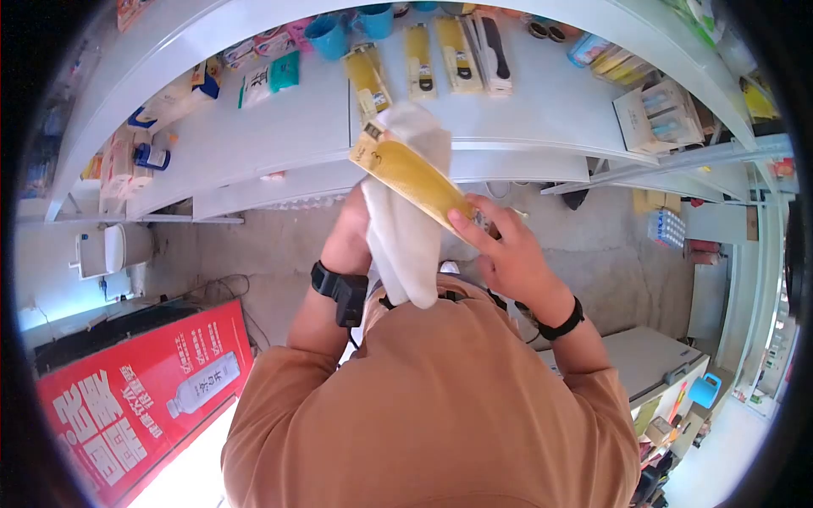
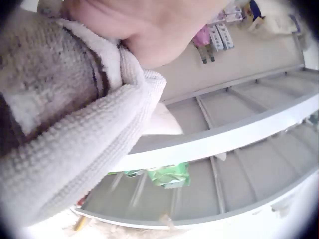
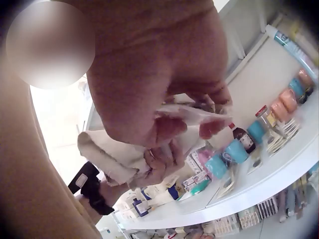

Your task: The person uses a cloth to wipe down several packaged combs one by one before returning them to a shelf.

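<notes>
My right hand (image 1: 517,254) pinches one end of a long, flat yellow package (image 1: 415,182) in clear wrapping, with a printed label at its far end. The package slants across the front of a folded white terry towel (image 1: 398,241) at chest height. My left hand (image 1: 354,227) grips the towel from the left side, its fingers mostly hidden behind the cloth in the head view. In the left wrist view, the ribbed towel (image 2: 94,134) bunches below the palm. The right wrist view has the left fingers (image 3: 167,159) curled on the towel.
On the white shelf ahead (image 1: 296,127) lie several similar yellow packages (image 1: 419,59) and blue cups (image 1: 325,35). A green-and-white packet (image 1: 269,80) lies to their left, and a white box (image 1: 659,117) stands at the right. A red poster panel (image 1: 152,406) is at lower left.
</notes>
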{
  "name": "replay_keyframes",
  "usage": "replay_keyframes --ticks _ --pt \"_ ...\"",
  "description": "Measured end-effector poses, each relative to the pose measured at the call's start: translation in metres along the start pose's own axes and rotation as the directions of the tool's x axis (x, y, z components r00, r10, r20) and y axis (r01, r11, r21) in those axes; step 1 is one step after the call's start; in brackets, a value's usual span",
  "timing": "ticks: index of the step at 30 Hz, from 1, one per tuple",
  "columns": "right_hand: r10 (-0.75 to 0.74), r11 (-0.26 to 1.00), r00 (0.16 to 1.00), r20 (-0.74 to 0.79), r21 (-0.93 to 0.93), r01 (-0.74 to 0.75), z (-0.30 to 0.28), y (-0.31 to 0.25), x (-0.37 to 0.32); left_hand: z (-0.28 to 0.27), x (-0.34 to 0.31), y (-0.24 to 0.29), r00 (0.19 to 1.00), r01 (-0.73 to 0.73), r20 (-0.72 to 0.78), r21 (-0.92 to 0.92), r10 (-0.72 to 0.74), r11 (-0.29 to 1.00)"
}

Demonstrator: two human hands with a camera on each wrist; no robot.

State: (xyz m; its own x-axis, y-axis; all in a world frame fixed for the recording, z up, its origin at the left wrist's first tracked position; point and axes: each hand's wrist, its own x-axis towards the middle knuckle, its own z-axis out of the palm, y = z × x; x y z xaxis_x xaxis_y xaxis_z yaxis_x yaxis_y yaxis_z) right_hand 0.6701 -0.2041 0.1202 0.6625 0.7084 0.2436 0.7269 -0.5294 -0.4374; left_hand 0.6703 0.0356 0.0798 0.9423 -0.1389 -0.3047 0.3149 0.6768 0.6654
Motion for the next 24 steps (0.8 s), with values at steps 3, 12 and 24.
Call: replay_keyframes --ticks 3,12,24 --pt "0.007 1.0 1.0 0.011 -0.002 -0.007 0.002 0.002 0.0 -0.012 -0.019 0.01 1.0 0.002 0.015 -0.209 0.001 0.978" --pt "-0.101 0.961 0.985 -0.141 0.241 0.133 0.028 -0.001 0.04 0.012 -0.011 0.019 0.999 -0.033 -0.006 -0.207 0.032 0.978" --pt "-0.03 0.659 0.999 0.039 0.752 -0.01 0.039 -0.015 0.037 0.002 -0.023 0.02 0.722 -0.558 -0.142 0.461 0.677 0.69"
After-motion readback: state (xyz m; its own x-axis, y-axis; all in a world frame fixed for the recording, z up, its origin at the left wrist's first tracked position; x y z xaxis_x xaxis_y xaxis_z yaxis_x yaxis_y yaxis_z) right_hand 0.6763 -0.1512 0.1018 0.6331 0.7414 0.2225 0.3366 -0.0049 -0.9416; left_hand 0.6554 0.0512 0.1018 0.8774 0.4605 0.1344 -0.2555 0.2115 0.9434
